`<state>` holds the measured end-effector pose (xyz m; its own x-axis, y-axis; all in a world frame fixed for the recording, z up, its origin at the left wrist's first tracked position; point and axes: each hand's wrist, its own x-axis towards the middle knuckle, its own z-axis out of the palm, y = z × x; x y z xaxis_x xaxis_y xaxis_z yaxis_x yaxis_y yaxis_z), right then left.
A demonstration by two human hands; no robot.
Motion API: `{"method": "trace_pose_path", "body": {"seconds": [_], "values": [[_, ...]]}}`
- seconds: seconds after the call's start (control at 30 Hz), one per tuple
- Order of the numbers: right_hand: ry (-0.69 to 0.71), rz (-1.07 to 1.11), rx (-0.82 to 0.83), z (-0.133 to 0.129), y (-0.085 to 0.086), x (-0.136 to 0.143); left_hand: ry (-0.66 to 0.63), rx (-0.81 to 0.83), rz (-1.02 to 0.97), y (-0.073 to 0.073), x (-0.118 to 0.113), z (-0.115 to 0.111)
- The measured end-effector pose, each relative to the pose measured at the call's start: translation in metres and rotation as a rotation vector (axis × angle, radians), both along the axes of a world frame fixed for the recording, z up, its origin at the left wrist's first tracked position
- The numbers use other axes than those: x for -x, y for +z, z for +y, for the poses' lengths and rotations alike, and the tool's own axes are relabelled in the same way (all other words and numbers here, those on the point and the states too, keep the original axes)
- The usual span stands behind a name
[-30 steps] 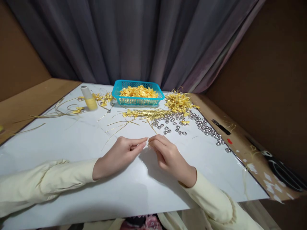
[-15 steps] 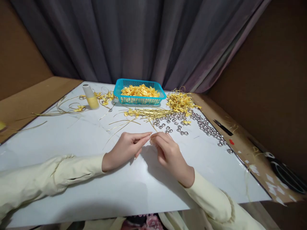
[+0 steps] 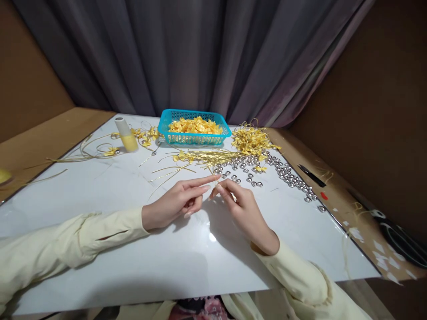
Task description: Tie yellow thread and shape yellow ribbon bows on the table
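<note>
Curtain (image 3: 193, 53) hangs behind white tabletop (image 3: 126, 191); left hand (image 3: 176, 200) part-open, empty; right hand (image 3: 246, 208) pinched, hold unclear.

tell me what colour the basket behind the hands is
The basket is turquoise blue; the head view shows it best.

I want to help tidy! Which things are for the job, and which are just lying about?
Probably for the job: golden strands, yellow pieces, turquoise basket, silver beads.
Probably just lying about: red scrap, white scraps.
The bottle and black pen-like tool could be either.
</note>
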<state>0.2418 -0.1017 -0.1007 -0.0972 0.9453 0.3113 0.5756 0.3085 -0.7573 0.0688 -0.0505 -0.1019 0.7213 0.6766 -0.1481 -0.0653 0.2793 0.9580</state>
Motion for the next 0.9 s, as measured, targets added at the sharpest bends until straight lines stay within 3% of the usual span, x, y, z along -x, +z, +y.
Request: {"method": "trace_pose_path", "body": {"seconds": [0.13, 0.27, 0.5, 0.73, 0.9], "values": [[0.024, 0.041, 0.034, -0.0005, 0.0021, -0.0004, 0.012, 0.149, -0.106, 0.0026, -0.0009, 0.001], [0.044, 0.021, 0.007, -0.0013, 0.0017, -0.0016, 0.011, 0.165, -0.108, 0.0041, -0.0009, -0.0001], [0.108, -0.182, -0.178, -0.004, -0.0002, -0.0019, 0.114, 0.009, 0.009, 0.0079, -0.0028, -0.0004], [0.11, -0.224, -0.199, -0.0046, 0.0001, -0.0017, 0.207, -0.279, 0.146, 0.0078, 0.0016, -0.0014], [0.087, -0.233, -0.193, -0.0033, -0.0007, -0.0019, 0.157, -0.424, 0.25, 0.0106, 0.0023, -0.0046]]}}
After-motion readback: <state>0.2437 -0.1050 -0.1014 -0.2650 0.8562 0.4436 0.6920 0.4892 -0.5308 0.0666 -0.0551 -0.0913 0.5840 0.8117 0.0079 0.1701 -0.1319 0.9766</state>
